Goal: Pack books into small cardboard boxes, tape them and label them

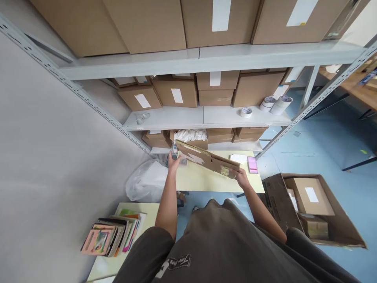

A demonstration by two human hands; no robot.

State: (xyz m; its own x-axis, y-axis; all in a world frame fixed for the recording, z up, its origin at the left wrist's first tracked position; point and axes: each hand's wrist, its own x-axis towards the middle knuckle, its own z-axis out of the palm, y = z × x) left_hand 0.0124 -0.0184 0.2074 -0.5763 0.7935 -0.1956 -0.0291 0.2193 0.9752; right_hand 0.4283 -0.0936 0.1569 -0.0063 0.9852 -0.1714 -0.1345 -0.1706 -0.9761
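Note:
A flattened cardboard box (206, 158) with torn white label remains hangs tilted above a pale yellow table (200, 181), its left end higher than its right. My left hand (173, 162) grips the left end, thumb on the near face. At the lower right corner my right hand (242, 179) is closed on the cardboard, close to a patch of yellowish tape. White paper (238, 158) and a pink pad (252, 165) lie on the table beyond my right hand. A small device, partly hidden, is by my left hand.
Metal shelving (165, 116) with cardboard boxes and tape rolls (246, 112) rises in front. A large open carton (347, 220) holding smaller boxes stands on the floor at right. Stacked books (113, 236) lie on a side table at left, near a clear plastic bag (147, 181).

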